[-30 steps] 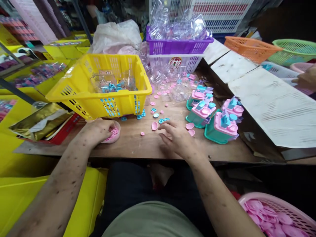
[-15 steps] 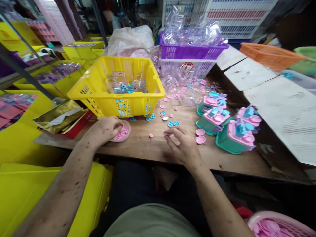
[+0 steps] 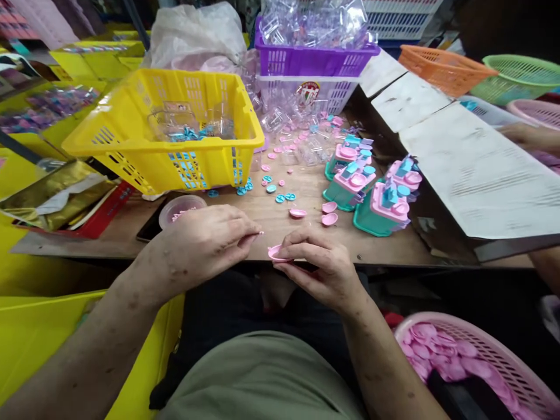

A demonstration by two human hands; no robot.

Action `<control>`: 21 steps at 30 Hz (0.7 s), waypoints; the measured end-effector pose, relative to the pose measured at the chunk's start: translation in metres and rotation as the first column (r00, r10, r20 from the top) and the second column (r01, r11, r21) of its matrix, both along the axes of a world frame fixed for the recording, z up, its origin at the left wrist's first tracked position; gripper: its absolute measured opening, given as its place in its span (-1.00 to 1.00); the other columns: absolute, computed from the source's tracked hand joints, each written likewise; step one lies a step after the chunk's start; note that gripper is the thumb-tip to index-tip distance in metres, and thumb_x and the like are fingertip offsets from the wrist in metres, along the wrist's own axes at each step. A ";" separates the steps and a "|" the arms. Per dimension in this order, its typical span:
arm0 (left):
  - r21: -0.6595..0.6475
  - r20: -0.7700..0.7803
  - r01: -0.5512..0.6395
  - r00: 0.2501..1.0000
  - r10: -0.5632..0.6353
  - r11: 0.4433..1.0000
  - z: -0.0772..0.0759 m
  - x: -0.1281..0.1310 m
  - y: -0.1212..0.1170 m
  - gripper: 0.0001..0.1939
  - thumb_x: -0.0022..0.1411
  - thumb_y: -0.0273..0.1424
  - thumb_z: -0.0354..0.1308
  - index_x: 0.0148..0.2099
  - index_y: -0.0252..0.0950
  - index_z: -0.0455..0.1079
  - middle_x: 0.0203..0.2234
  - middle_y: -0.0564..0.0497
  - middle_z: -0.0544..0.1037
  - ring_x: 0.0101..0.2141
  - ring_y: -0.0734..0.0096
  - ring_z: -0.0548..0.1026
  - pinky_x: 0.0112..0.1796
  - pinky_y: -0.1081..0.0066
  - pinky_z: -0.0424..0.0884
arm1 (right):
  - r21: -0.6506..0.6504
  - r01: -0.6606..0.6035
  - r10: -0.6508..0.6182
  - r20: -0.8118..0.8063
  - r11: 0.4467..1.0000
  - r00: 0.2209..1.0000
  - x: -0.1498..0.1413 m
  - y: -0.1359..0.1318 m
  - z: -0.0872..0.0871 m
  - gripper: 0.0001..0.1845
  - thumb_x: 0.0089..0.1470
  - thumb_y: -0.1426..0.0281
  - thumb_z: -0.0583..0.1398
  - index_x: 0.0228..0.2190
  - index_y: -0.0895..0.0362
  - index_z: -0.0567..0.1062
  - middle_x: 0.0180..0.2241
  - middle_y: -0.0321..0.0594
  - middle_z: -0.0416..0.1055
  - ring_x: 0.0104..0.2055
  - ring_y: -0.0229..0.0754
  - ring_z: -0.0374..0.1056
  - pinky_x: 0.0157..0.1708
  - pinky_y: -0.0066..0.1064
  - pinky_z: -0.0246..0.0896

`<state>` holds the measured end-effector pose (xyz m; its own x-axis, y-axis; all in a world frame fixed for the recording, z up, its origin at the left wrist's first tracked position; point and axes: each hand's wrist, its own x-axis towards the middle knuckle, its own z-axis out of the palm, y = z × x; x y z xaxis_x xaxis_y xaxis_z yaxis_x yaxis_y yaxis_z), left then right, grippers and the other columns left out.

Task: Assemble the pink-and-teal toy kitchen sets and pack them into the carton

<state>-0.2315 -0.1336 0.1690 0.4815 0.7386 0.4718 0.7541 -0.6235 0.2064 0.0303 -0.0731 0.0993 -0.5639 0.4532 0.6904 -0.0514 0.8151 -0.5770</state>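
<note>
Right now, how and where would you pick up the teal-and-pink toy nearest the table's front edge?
Probably by its boxy teal body, fingers on opposite walls, coming from the table's near edge: other toys stand behind it, and small blue parts jut from its pink top.

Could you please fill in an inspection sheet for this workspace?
Surface: wooden table, small pink and blue pieces scattered across it.
Job's things: pink shell and tiny pink piece, both held; round tub with pink bits; three loose pink shells near four green-and-pink assemblies.
Clutter: clear plastic parts behind; gold foil packet at the left.
Hands: left hand pinches the tiny piece; right hand grips the shell.
Cables: nothing seen.
Surroundings: yellow basket, purple basket, pink basket at lower right; another person's hand at far right.
</note>
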 end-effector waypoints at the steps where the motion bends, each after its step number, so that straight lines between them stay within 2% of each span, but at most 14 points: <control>1: 0.014 -0.035 0.037 0.999 -0.037 0.999 0.001 0.002 -0.001 -0.82 0.61 -0.43 0.18 0.01 -0.26 0.64 -0.08 -0.05 0.79 -0.09 0.25 0.74 -0.03 0.35 0.60 | -0.016 0.001 -0.001 0.006 1.000 1.000 0.003 -0.003 0.000 -0.88 0.43 0.47 0.39 -0.05 0.04 0.67 -0.15 -0.18 0.64 -0.16 -0.18 0.61 -0.15 -0.38 0.58; 3: 0.013 -0.096 0.086 0.992 -0.084 0.996 0.002 0.006 -0.004 -0.80 0.62 -0.44 0.15 0.02 -0.28 0.63 -0.09 -0.10 0.76 -0.07 0.18 0.73 -0.02 0.30 0.62 | -0.067 0.007 -0.008 -0.005 0.998 1.000 0.008 -0.009 0.001 -0.92 0.40 0.39 0.42 -0.09 0.06 0.66 -0.21 -0.20 0.64 -0.23 -0.18 0.59 -0.21 -0.37 0.56; 7: -0.055 -0.224 0.106 0.968 -0.116 0.993 0.001 0.014 -0.014 -0.80 0.60 -0.50 0.16 0.06 -0.30 0.62 -0.06 -0.18 0.73 -0.07 0.09 0.70 0.00 0.21 0.65 | -0.180 0.093 -0.099 -0.025 0.979 0.995 0.008 -0.018 0.004 -0.77 0.37 0.27 0.46 -0.04 0.07 0.63 -0.33 -0.32 0.59 -0.39 -0.25 0.51 -0.36 -0.44 0.46; 10: -0.066 -0.247 0.121 0.960 -0.134 0.990 0.004 0.023 -0.021 -0.80 0.59 -0.53 0.16 0.06 -0.30 0.62 -0.08 -0.18 0.72 -0.05 0.07 0.70 0.09 0.14 0.65 | -0.138 0.119 -0.117 0.021 0.983 0.993 0.003 -0.023 0.008 -0.92 0.43 0.34 0.39 -0.13 0.07 0.62 -0.36 -0.33 0.59 -0.41 -0.27 0.47 -0.37 -0.43 0.41; 11: -0.058 -0.232 0.124 0.963 -0.134 0.991 0.006 0.026 -0.023 -0.80 0.59 -0.53 0.15 0.03 -0.30 0.62 -0.10 -0.17 0.73 -0.05 0.08 0.71 0.13 0.12 0.64 | -0.122 0.118 -0.115 0.035 0.985 0.993 0.002 -0.023 0.010 -0.91 0.46 0.36 0.35 -0.19 0.07 0.60 -0.38 -0.33 0.58 -0.41 -0.26 0.46 -0.36 -0.41 0.40; 14: -0.036 -0.108 0.124 0.986 -0.127 0.992 0.012 0.035 -0.025 -0.82 0.60 -0.49 0.16 0.01 -0.28 0.62 -0.11 -0.11 0.75 -0.08 0.15 0.73 0.21 0.14 0.62 | -0.095 0.126 -0.121 0.056 0.987 0.991 0.001 -0.025 0.013 -0.76 0.50 0.43 0.24 -0.31 0.06 0.53 -0.45 -0.33 0.50 -0.42 -0.24 0.40 -0.37 -0.36 0.33; 17: -0.086 0.142 0.094 0.987 -0.081 0.992 0.012 0.042 -0.024 -0.82 0.61 -0.47 0.22 0.13 -0.22 0.62 -0.07 -0.01 0.78 -0.08 0.30 0.75 0.13 0.35 0.64 | -0.098 0.098 -0.096 0.030 0.990 0.995 0.003 -0.025 0.013 -0.75 0.51 0.44 0.22 -0.31 0.06 0.52 -0.46 -0.34 0.46 -0.42 -0.23 0.38 -0.36 -0.35 0.32; 19: -0.139 0.302 0.058 0.953 -0.014 0.989 0.009 0.044 -0.023 -0.82 0.59 -0.45 0.27 0.13 -0.17 0.65 -0.10 0.04 0.79 -0.11 0.35 0.75 0.03 0.43 0.65 | -0.126 0.044 -0.046 -0.012 0.991 0.999 0.006 -0.024 0.011 -0.89 0.49 0.37 0.32 -0.19 0.06 0.57 -0.35 -0.29 0.56 -0.33 -0.20 0.47 -0.28 -0.34 0.42; 20: -0.162 0.356 0.035 0.934 0.026 0.986 0.007 0.044 -0.023 -0.83 0.58 -0.45 0.30 0.11 -0.15 0.67 -0.12 0.06 0.79 -0.13 0.36 0.75 -0.01 0.44 0.65 | -0.136 0.018 -0.023 -0.032 0.991 0.999 0.008 -0.023 0.010 -0.89 0.44 0.33 0.39 -0.13 0.05 0.58 -0.28 -0.26 0.60 -0.26 -0.16 0.52 -0.22 -0.32 0.48; 21: -0.183 0.394 0.007 0.917 0.067 0.983 0.005 0.044 -0.023 -0.84 0.56 -0.45 0.33 0.09 -0.15 0.69 -0.14 0.07 0.79 -0.15 0.36 0.74 -0.04 0.45 0.65 | -0.136 -0.001 -0.005 -0.046 0.991 0.999 0.011 -0.022 0.009 -0.81 0.39 0.31 0.46 -0.09 0.04 0.57 -0.22 -0.24 0.63 -0.20 -0.13 0.56 -0.15 -0.29 0.53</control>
